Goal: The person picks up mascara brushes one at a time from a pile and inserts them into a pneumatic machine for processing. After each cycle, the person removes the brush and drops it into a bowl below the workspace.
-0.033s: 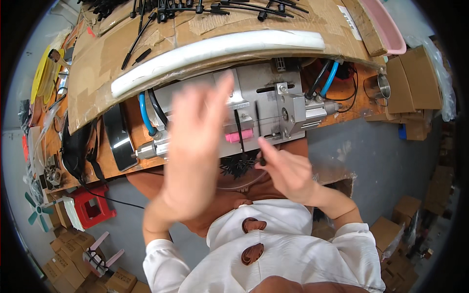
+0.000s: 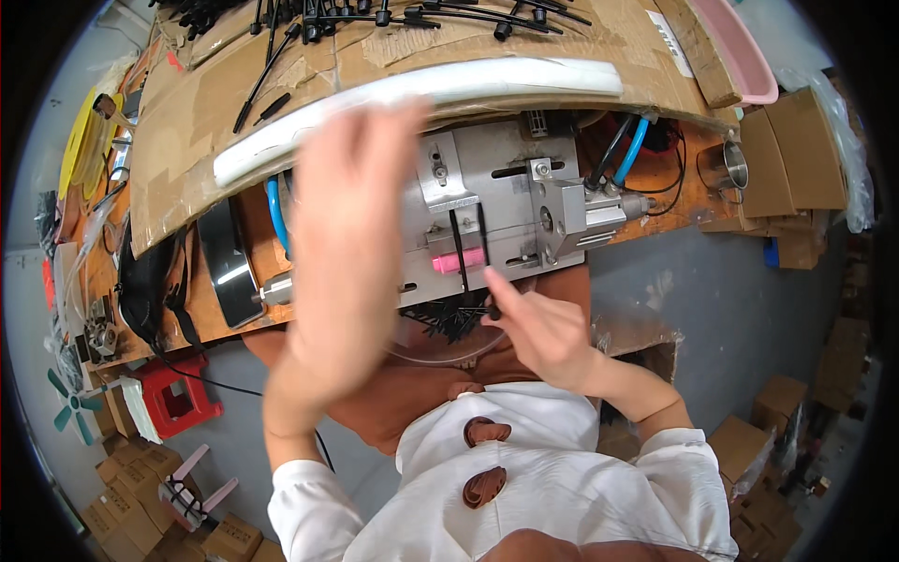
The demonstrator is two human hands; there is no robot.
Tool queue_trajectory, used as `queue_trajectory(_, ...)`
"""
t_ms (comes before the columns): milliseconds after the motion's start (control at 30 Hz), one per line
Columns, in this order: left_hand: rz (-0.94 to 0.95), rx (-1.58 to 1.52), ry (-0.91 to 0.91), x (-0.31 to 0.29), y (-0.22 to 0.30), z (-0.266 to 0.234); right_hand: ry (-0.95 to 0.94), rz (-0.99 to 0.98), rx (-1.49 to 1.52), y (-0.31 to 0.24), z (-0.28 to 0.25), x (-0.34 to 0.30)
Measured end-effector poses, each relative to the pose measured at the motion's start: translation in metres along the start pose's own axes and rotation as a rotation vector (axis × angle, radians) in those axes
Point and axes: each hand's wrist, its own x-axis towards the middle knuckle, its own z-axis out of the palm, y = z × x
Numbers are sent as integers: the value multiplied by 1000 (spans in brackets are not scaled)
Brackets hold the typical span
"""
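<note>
My left hand [image 2: 346, 225], blurred by motion, is raised over the left part of a metal fixture plate [image 2: 520, 211]; its fingers stretch toward a white foam strip [image 2: 487, 80], and nothing shows in them. The thumb and fingers of my right hand [image 2: 552, 337] pinch a thin black rod [image 2: 482, 229] near its thicker lower end. That rod points up over the plate. Just left of it, another black rod [image 2: 458, 239] lies across a pink block [image 2: 449, 261] on the fixture. Below the plate's front edge is a clear bowl [image 2: 445, 359] with many black rods [image 2: 440, 320].
More black rods [image 2: 375, 17] lie on the cardboard [image 2: 215, 155] behind the foam. A pneumatic cylinder [image 2: 595, 225] with blue hose [image 2: 634, 150] flanks the plate on the right. A phone [image 2: 229, 267] lies at left, a metal cup [image 2: 726, 167] at right.
My left hand has moved left and slightly up, uncovering more of the fixture. My right hand has shifted a little left, bringing its rod nearer the one on the pink block.
</note>
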Motion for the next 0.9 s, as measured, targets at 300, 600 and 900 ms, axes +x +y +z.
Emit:
queue_trajectory(300,117,110,22,84,-70,-8,-46,50,27,-5,30,5)
queue_trajectory(600,-96,33,26,-41,10,-20,161,-250,-489,24,-32,145)
queue_trajectory(900,-177,43,-265,-116,54,46,-348,-35,-238,49,-63,270)
